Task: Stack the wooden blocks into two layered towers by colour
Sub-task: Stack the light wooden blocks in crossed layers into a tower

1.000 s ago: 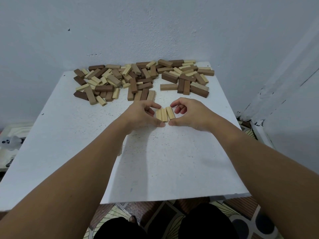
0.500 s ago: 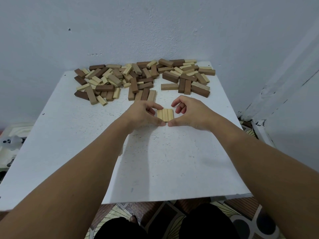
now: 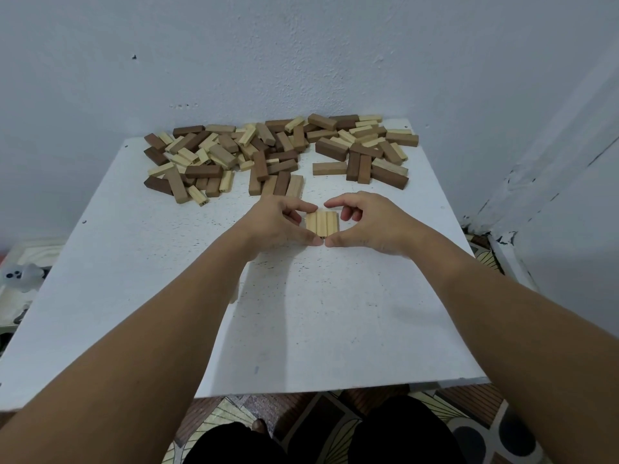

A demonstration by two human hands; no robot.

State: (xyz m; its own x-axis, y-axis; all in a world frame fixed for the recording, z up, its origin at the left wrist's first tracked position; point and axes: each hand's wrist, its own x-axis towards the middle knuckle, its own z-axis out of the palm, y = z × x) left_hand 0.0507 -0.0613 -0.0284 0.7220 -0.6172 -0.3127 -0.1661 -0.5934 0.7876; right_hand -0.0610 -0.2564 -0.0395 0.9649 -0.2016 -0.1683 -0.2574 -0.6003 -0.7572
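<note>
Three light wooden blocks (image 3: pixel 321 223) lie side by side in a tight flat row on the white table (image 3: pixel 335 313), pointing away from me. My left hand (image 3: pixel 278 222) cups the row from the left and my right hand (image 3: pixel 371 222) from the right. Both thumbs press on the near ends and both index fingers curl over the far ends, so the row is pinched between them. A mixed pile of dark, mid-brown and light blocks (image 3: pixel 234 155) spreads along the far edge, with a second cluster (image 3: pixel 368 152) to its right.
The wall stands directly behind the pile. The table's near edge (image 3: pixel 335 386) is close to my knees, with patterned floor below. A small white toy (image 3: pixel 20 276) sits off the table at the left.
The three light blocks were fanned apart at their far ends; my hands have squeezed them into a square, even row. The thumbs have come together at the near ends.
</note>
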